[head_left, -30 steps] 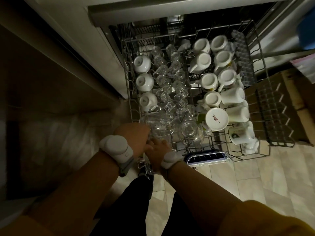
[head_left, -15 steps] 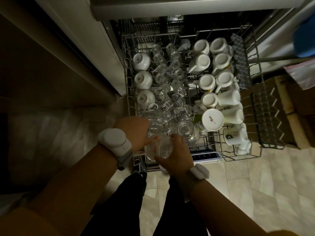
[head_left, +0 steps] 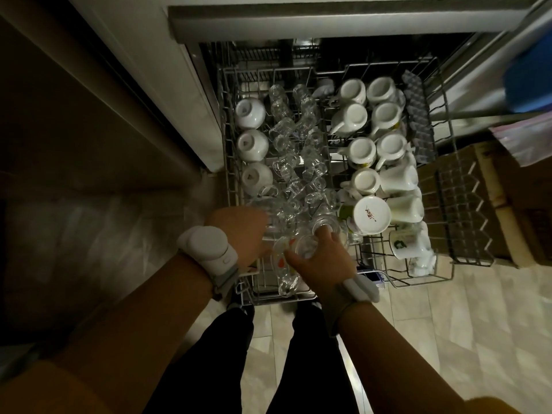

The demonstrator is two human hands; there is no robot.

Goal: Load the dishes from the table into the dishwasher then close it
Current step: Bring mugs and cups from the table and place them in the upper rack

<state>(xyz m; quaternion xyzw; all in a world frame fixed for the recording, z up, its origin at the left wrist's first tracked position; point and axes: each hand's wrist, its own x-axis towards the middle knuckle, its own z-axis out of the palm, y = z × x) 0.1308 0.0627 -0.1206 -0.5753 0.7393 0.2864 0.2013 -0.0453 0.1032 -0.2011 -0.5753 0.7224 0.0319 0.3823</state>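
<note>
The pulled-out upper rack (head_left: 445, 177) of the dishwasher holds white cups upside down on the right, three white bowls on the left and several clear glasses in the middle. My right hand (head_left: 321, 261) grips a clear glass (head_left: 304, 245) at the rack's near edge. My left hand (head_left: 242, 231) reaches in beside it at the near left among the glasses; its fingers are hidden. A glass with orange print (head_left: 282, 258) lies between the hands.
A big white mug with a red mark (head_left: 372, 215) stands upturned just right of my right hand. A folded-out wire shelf (head_left: 466, 216) and a cardboard box (head_left: 513, 204) sit to the right. A cabinet wall (head_left: 167, 94) rises left. My legs stand on the tiled floor.
My right hand came up from below the rack's front edge and took hold of a clear glass, then moved it a little further into the rack. The left hand stayed nearly in place.
</note>
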